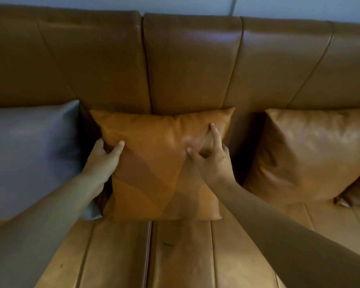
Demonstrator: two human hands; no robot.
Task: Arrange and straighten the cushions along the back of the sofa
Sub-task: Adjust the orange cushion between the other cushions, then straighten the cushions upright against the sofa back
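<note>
An orange cushion [154, 163] stands upright against the back of the brown leather sofa [187, 65], in the middle. My left hand [104, 161] grips its left edge, thumb on the front and fingers behind it. My right hand [210, 156] rests on the cushion's front near its right side, fingers spread, the forefinger stretched up toward the top right corner. A grey cushion [31, 154] leans at the left, touching the orange one. A tan cushion [306, 154] leans at the right, a gap apart.
A small dark brown cushion [355, 194] peeks out behind the tan one at the far right. The sofa seat [183, 254] stretches toward me with seams between its panels. A pale wall [279, 7] shows above the backrest.
</note>
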